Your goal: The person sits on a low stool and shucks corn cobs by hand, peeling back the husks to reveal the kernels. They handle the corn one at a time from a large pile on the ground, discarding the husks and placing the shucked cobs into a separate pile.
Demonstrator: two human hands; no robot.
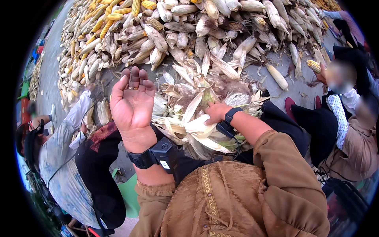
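My left hand (pixel 132 103) is raised with its palm turned up, fingers lightly curled and nothing in it. My right hand (pixel 218 112) reaches down into a heap of loose corn husks (pixel 198 129) between my knees. Its fingertips touch a pale green-tinged husk (pixel 208 96); whether they grip it is hard to see. Brown corn silk (pixel 229 84) lies among the husks just beyond. In front rises a large pile of corn ears still in dry husks (pixel 183 41), with bare yellow cobs (pixel 114 17) at its upper left.
A single husked-over ear (pixel 277 77) lies on the grey ground at right. Beside it, a person holds a partly bared cob (pixel 314 66). Another person in a pale patterned garment (pixel 68 177) sits close on my left. A cable (pixel 74 160) runs along that person.
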